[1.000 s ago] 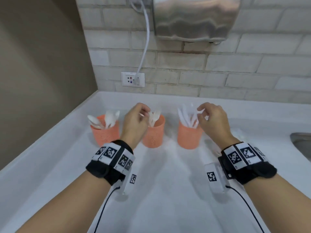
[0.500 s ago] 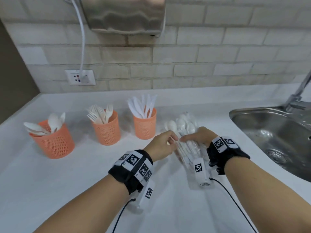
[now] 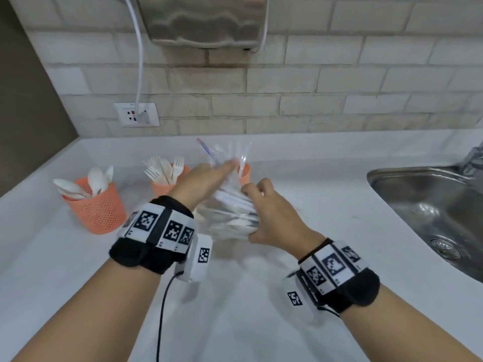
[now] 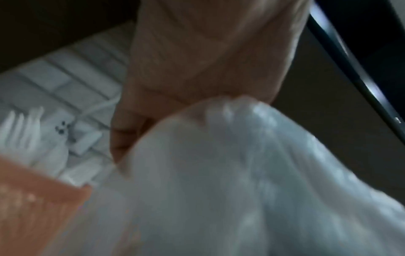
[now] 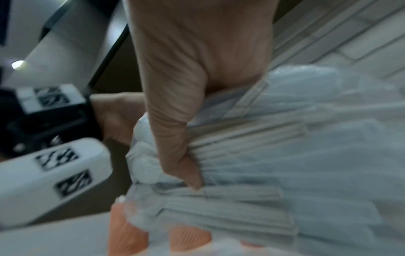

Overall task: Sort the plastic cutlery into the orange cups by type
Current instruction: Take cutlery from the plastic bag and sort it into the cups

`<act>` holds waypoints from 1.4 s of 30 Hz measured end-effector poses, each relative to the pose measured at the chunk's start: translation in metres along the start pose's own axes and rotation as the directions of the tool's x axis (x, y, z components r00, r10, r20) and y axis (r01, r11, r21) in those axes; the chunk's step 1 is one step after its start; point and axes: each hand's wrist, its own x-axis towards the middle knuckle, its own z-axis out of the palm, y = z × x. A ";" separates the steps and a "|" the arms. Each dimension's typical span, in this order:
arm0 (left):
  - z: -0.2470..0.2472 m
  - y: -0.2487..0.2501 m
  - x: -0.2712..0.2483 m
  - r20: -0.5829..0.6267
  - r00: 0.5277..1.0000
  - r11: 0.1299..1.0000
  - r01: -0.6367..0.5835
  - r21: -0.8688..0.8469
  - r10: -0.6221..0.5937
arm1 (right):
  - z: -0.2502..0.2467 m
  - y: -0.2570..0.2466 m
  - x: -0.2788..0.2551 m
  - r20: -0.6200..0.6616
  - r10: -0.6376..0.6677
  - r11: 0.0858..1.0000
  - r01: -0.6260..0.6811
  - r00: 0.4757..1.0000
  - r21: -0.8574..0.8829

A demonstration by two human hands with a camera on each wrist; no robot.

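Observation:
Three orange mesh cups stand on the white counter (image 3: 248,322): the left cup (image 3: 95,209) holds spoons, the middle cup (image 3: 163,188) holds forks (image 4: 22,124), and the right cup (image 3: 245,173) is mostly hidden behind a clear plastic bag of white cutlery (image 3: 230,212). My right hand (image 3: 269,212) grips the lower part of the bag (image 5: 285,155), thumb pressed across the bundled handles, and holds it tilted above the counter. My left hand (image 3: 209,176) reaches along the upper part of the bag (image 4: 241,173) with fingers stretched out; the fingertips are blurred.
A steel sink (image 3: 431,205) with a faucet (image 3: 473,158) lies at the right. A wall socket (image 3: 137,114) with a white cord (image 3: 139,61) and a metal hand dryer (image 3: 206,19) are on the brick wall behind. A brown side wall bounds the left.
Both hands left the cups and went to the bag lying on the counter. The right hand has now lifted the bag up in front of the right cup; the left hand reaches to its top.

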 end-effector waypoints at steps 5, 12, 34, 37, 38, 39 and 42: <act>-0.031 -0.025 -0.004 -0.139 0.983 0.990 -0.109 0.087 0.120 | 0.031 -0.031 0.020 0.023 -0.156 0.988 0.156 0.987 -0.013; -0.078 -0.072 -0.031 -0.162 0.977 0.798 -0.208 -0.566 0.140 | 0.027 -0.048 0.034 -0.130 -0.239 0.865 0.271 0.962 0.422; -0.097 -0.111 -0.090 0.274 0.943 0.596 -0.111 0.795 -0.190 | 0.037 -0.076 0.016 0.475 -0.294 0.944 0.175 0.829 0.279; -0.097 -0.112 -0.084 0.191 0.982 0.651 -0.153 0.744 0.012 | 0.045 -0.083 0.013 0.448 -0.199 0.979 0.201 0.871 0.044; -0.097 -0.112 -0.083 0.145 0.986 0.670 -0.159 0.725 0.077 | 0.047 -0.084 0.014 0.391 -0.169 0.984 0.174 0.905 0.024; -0.097 -0.111 -0.082 0.087 0.986 0.700 -0.161 0.696 0.141 | 0.048 -0.084 0.016 0.312 -0.130 0.991 0.117 0.941 0.058; -0.095 -0.108 -0.083 -0.103 0.956 0.829 -0.182 0.529 0.276 | 0.045 -0.079 0.020 0.261 -0.007 0.993 -0.024 0.965 0.114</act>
